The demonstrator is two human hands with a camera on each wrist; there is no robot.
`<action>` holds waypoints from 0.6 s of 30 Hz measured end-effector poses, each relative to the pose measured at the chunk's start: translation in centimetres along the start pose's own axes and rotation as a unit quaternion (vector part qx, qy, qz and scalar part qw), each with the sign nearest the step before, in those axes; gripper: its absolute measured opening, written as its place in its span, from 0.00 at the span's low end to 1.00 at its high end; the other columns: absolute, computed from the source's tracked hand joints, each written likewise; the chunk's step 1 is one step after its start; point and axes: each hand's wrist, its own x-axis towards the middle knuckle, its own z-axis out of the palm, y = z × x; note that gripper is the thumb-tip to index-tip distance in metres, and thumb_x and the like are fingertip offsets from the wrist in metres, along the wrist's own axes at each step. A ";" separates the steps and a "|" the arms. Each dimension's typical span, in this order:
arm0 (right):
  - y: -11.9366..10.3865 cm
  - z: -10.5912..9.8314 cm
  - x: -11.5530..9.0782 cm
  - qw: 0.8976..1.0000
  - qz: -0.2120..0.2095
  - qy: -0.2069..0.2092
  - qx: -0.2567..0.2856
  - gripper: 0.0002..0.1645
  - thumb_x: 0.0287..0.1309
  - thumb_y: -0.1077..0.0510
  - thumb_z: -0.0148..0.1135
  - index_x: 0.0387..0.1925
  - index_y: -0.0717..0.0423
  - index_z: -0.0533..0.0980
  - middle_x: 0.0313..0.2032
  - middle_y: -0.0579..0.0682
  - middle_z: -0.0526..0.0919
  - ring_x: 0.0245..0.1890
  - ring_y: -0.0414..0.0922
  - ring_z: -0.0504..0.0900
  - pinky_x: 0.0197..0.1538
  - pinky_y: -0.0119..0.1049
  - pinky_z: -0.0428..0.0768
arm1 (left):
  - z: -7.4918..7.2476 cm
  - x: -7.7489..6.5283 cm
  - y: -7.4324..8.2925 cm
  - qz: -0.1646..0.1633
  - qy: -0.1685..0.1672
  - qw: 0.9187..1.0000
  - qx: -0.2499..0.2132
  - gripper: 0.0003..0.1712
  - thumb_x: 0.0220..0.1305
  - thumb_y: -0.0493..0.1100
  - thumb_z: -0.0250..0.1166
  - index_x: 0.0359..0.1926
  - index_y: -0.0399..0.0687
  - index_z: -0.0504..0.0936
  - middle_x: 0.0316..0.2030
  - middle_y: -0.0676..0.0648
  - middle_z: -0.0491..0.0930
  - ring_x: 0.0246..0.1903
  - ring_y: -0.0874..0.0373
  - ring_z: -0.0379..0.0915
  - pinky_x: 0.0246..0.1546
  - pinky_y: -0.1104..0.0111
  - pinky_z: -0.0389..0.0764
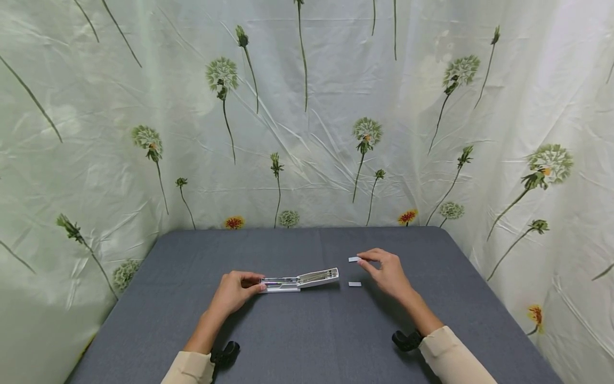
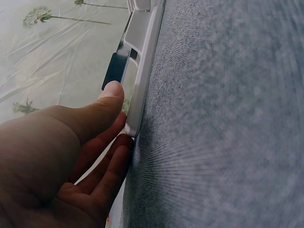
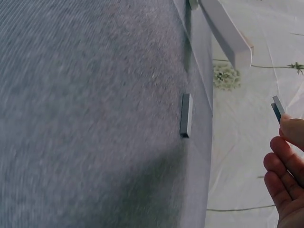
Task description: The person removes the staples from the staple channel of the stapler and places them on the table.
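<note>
A white stapler (image 1: 282, 290) lies opened out on the table, its top arm (image 1: 320, 278) swung back to the right with the metal inside showing. At its left end my left hand (image 1: 232, 290) pinches it between thumb and fingers; the left wrist view shows the thumb by a dark end piece (image 2: 114, 69). Between thumb and fingertips my right hand (image 1: 387, 272) holds a short strip of staples (image 3: 277, 107), raised off the cloth to the right of the stapler. A second staple strip (image 1: 355, 284) rests on the table below that hand.
Grey-blue cloth (image 1: 307, 341) covers the table. Behind and at both sides hangs a pale curtain (image 1: 326, 176) printed with dandelions. A black strap device sits on each wrist, below beige sleeves (image 1: 453, 354).
</note>
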 end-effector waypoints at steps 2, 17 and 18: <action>0.2 -0.2 -0.1 1.000 0.004 -0.005 -0.004 0.10 0.60 0.60 0.74 0.44 0.56 0.89 0.41 0.48 0.90 0.43 0.49 0.88 0.47 0.55 0.82 | 0.0 0.0 -0.1 0.000 -0.001 1.000 -0.005 0.12 0.57 0.45 0.79 0.43 0.53 0.93 0.37 0.51 0.91 0.34 0.66 0.84 0.34 0.71 0.80; 2.0 -0.9 -1.4 1.000 0.008 -0.012 -0.024 0.09 0.62 0.59 0.73 0.44 0.54 0.90 0.41 0.47 0.90 0.43 0.49 0.87 0.46 0.48 0.82 | -0.1 0.0 -0.1 0.000 -0.004 1.000 -0.008 0.12 0.57 0.46 0.79 0.43 0.54 0.93 0.36 0.52 0.91 0.34 0.65 0.85 0.36 0.71 0.80; 2.1 -1.0 -1.5 1.000 0.010 -0.015 -0.025 0.09 0.63 0.59 0.72 0.44 0.54 0.89 0.42 0.47 0.90 0.43 0.49 0.87 0.46 0.48 0.83 | -0.1 0.0 0.0 -0.001 -0.004 1.000 -0.008 0.12 0.57 0.46 0.79 0.43 0.54 0.93 0.36 0.52 0.91 0.34 0.65 0.85 0.36 0.71 0.80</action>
